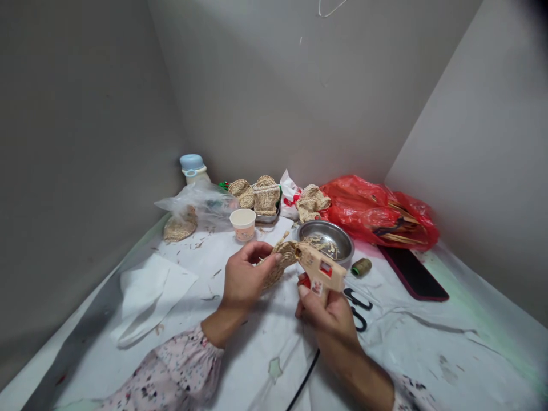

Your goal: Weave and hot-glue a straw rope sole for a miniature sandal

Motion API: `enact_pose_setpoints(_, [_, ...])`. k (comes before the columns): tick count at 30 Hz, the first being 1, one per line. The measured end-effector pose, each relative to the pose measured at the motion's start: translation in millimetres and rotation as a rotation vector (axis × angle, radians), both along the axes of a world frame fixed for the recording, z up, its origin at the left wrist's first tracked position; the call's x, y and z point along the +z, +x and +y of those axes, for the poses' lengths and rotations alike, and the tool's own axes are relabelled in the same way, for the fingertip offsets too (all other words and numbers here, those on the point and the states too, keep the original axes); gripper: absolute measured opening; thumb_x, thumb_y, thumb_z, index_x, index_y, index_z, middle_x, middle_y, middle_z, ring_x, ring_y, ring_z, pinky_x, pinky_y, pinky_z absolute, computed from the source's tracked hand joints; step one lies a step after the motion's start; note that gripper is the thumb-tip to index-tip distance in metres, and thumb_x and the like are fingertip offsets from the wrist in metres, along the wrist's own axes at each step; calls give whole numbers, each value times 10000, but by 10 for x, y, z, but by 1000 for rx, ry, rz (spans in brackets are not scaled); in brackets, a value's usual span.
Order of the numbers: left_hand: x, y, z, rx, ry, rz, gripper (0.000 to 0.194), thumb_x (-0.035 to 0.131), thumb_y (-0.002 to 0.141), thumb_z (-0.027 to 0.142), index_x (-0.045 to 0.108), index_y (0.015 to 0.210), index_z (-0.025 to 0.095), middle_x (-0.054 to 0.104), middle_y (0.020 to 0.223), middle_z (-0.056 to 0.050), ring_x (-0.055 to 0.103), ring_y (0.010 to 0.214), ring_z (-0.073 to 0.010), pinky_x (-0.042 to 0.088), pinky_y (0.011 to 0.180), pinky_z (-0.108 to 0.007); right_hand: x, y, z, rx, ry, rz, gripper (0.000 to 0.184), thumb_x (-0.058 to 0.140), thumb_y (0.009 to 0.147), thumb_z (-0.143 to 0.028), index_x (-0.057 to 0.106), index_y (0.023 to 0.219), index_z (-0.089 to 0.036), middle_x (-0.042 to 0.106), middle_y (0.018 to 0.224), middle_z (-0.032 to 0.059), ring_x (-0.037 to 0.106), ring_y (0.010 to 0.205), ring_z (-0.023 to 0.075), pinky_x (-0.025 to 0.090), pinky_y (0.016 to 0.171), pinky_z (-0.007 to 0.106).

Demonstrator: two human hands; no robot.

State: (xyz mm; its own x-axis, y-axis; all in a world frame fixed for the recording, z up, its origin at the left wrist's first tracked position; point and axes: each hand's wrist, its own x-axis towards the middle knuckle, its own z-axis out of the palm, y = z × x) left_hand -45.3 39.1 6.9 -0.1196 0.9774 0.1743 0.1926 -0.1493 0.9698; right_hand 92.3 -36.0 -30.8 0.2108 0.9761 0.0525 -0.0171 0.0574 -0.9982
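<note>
My left hand (247, 275) is closed on a small piece of woven straw braid (278, 265), thumb on top and fingers behind it. A loose straw end sticks up from the piece. In my right hand (329, 317) is a cream hot glue gun (322, 268) with a red trigger, the index finger by the trigger. Its nozzle meets the right edge of the straw piece; whether glue is coming out I cannot tell. A black cord (303, 379) runs down from the gun toward the front edge.
Behind my hands stand a steel bowl (349, 238) with straw scraps and a paper cup (243, 224). Black-handled scissors (362, 302), a thread spool (362, 267) and a phone (413, 274) lie right. Farther back are woven straw pieces (266, 195) and a red bag (355, 197).
</note>
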Motion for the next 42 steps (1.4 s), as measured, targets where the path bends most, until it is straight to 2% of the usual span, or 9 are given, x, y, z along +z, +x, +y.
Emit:
enact_pose_setpoints(8, [14,0,-1,13,-10,66,185,739,647,300,679,750,159,649,695,6,537,650,-141,425,630,-252,-91,1,1,21,18,-82,248,563,891,-405,613,946,-168,590,632,-20,573,542,140,453,514,232])
enact_pose_setpoints(17, [24,2,-16,4,-15,98,176,733,651,299,678,750,163,649,681,5,538,644,-143,425,617,-252,-24,-30,-13,25,44,-91,262,571,867,-397,633,942,-153,614,661,-2,574,554,144,456,517,237])
enact_pose_setpoints(21, [9,-2,-3,7,-10,107,179,734,651,304,678,749,164,654,691,5,542,648,-144,429,628,-259,-18,-45,-10,11,34,-69,273,592,835,-409,648,911,-153,603,616,-12,554,525,140,453,509,238])
enact_pose_setpoints(31, [4,2,-14,-3,7,114,187,732,651,305,681,764,165,669,716,-2,556,670,-152,439,658,-269,-18,-60,-14,8,32,-56,294,593,827,-423,657,919,-152,620,652,2,553,532,140,458,501,235])
enact_pose_setpoints(39, [13,1,-12,0,-6,77,184,743,648,303,679,747,162,658,699,1,546,657,-146,434,644,-263,-81,-44,-7,22,42,-35,268,587,853,-411,644,931,-160,624,679,5,560,547,139,471,509,234])
enact_pose_setpoints(42, [-5,-3,-5,-41,-29,-7,230,745,658,317,688,809,153,667,737,-9,566,678,-151,447,656,-267,-127,-29,0,5,52,-11,250,579,877,-407,624,940,-169,603,681,-5,565,560,136,471,535,241])
